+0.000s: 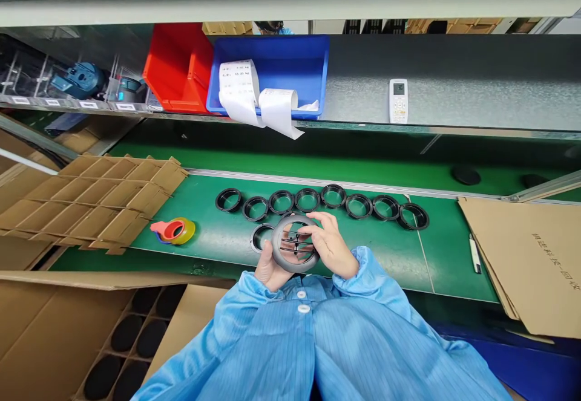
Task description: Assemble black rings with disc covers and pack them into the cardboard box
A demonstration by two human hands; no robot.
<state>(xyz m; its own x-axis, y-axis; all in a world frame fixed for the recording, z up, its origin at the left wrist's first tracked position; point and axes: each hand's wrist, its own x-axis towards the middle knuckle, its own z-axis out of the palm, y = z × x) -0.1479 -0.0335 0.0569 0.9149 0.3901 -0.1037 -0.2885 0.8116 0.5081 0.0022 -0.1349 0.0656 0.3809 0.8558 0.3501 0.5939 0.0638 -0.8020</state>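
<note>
In front of my chest I hold a round air vent point(296, 266) with a grey rim and thin dark slats across its opening. My left hand point(271, 273) grips its lower left side, the thumb on the rim and fingers behind, partly seen through the slats. My right hand point(334, 248) is closed at the upper right, its fingertips at the rim and slats. Just beyond, several black rings point(358, 206) stand in an uneven row on the green bench. One more black ring point(255, 241) lies beside my left hand, partly covered by the vent.
Left on the bench point(218, 250) are a tape roll point(187, 231) and a cardboard divider point(113, 186). Cardboard sheets point(535, 268) and a marker point(474, 254) lie right. An open carton point(40, 322) holds black discs. The shelf above carries red point(170, 80) and blue point(290, 56) bins and a remote point(398, 101).
</note>
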